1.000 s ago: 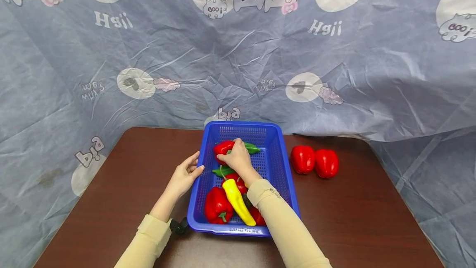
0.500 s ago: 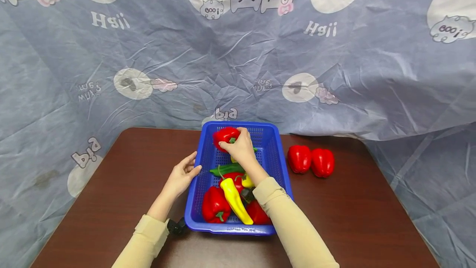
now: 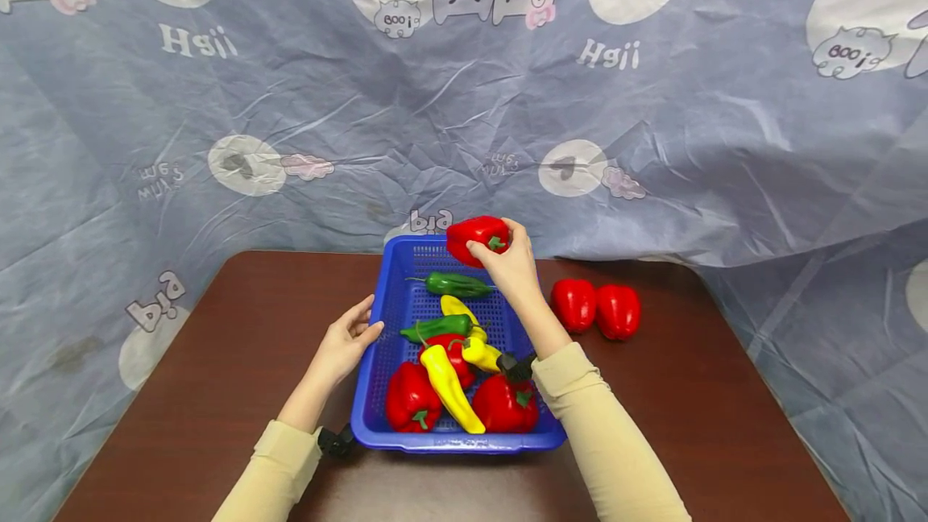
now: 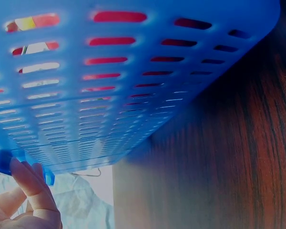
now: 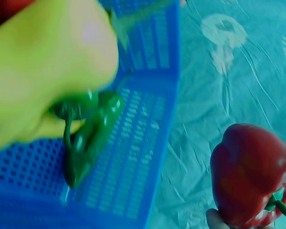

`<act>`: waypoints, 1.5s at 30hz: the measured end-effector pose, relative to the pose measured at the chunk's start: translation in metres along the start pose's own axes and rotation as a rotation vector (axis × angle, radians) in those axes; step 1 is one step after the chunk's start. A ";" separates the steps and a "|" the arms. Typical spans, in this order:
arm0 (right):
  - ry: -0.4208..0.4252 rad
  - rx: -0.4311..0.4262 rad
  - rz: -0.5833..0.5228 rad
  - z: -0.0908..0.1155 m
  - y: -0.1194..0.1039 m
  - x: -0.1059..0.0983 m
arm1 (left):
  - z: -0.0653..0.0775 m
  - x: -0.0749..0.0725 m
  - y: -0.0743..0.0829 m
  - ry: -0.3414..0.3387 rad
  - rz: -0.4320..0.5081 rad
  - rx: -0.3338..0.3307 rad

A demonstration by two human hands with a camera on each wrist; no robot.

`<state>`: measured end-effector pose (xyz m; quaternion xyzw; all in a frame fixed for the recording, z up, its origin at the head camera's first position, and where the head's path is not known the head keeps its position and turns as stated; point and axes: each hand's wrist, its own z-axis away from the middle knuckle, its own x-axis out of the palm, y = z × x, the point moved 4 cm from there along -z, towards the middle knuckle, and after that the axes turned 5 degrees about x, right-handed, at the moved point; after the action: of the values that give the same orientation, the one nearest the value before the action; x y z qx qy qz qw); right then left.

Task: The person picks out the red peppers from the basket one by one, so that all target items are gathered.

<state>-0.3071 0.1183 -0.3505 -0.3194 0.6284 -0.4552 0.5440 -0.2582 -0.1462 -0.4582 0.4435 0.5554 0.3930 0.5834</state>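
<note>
My right hand point(image 3: 513, 268) grips a red bell pepper point(image 3: 471, 238) with a green stem, raised over the far right part of the blue basket point(image 3: 464, 443). The right wrist view shows this pepper point(image 5: 245, 167) at the lower right, fingertips along its edge. At the basket's left rim, my left hand point(image 3: 344, 345) holds on with thumb and fingers; its fingers point(image 4: 35, 188) show at the rim in the left wrist view. Inside the basket lie a long yellow pepper point(image 3: 451, 389), green peppers point(image 3: 458, 286) and several other red point(image 3: 412, 399) and yellow ones.
Two red bell peppers point(image 3: 574, 304) sit side by side on the brown table point(image 3: 689, 425), right of the basket. A grey-blue printed cloth point(image 3: 406, 103) hangs behind the table's far edge.
My right hand has lifted the red bell pepper from the basket's far left, up and to the right, uncovering the green and yellow peppers beneath. The left hand stays at the rim.
</note>
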 end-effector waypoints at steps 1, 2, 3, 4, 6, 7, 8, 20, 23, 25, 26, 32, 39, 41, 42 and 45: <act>0.008 0.002 -0.017 0.000 0.000 -0.006 | 0.000 -0.001 0.000 0.003 -0.004 0.000; 0.016 0.005 -0.034 -0.001 0.001 -0.011 | 0.001 -0.001 0.001 0.003 -0.002 -0.001; 0.023 0.007 -0.054 -0.001 0.002 -0.017 | 0.001 -0.002 0.001 0.002 -0.002 -0.001; 0.029 0.008 -0.082 -0.002 0.003 -0.022 | 0.002 -0.003 0.001 0.001 -0.002 -0.002; 0.041 0.015 -0.134 -0.002 0.005 -0.033 | 0.003 -0.003 0.001 0.001 -0.001 -0.001; 0.048 0.018 -0.159 -0.003 0.007 -0.038 | 0.003 -0.004 0.001 0.002 -0.003 -0.003; 0.056 0.022 -0.179 -0.003 0.009 -0.043 | 0.003 -0.005 0.001 0.003 -0.002 -0.003; 0.185 0.096 -0.361 -0.002 0.039 -0.093 | 0.002 -0.006 -0.003 0.012 -0.006 0.010; 0.207 0.091 -0.390 -0.001 0.047 -0.103 | 0.002 -0.005 -0.003 0.015 -0.004 0.011; 0.220 0.083 -0.404 0.001 0.051 -0.109 | 0.002 -0.005 -0.003 0.015 -0.001 0.010; 0.225 0.084 -0.407 0.002 0.053 -0.112 | 0.002 -0.005 -0.003 0.014 -0.001 0.010; 0.253 0.077 -0.410 0.006 0.067 -0.128 | 0.001 -0.004 0.000 0.009 -0.005 0.013; 0.222 0.114 -0.399 0.011 0.085 -0.140 | 0.001 -0.002 0.002 0.003 0.002 0.021; 0.217 0.126 -0.404 0.013 0.090 -0.142 | 0.001 -0.001 0.003 0.001 0.002 0.019; 0.212 0.135 -0.410 0.014 0.093 -0.143 | 0.001 -0.001 0.003 -0.001 0.000 0.018; 0.197 0.152 -0.421 0.017 0.101 -0.146 | 0.002 0.001 0.004 -0.007 -0.003 0.019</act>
<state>-0.2512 0.2843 -0.3861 -0.3553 0.5620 -0.6336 0.3956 -0.2564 -0.1448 -0.4549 0.4495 0.5577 0.3853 0.5817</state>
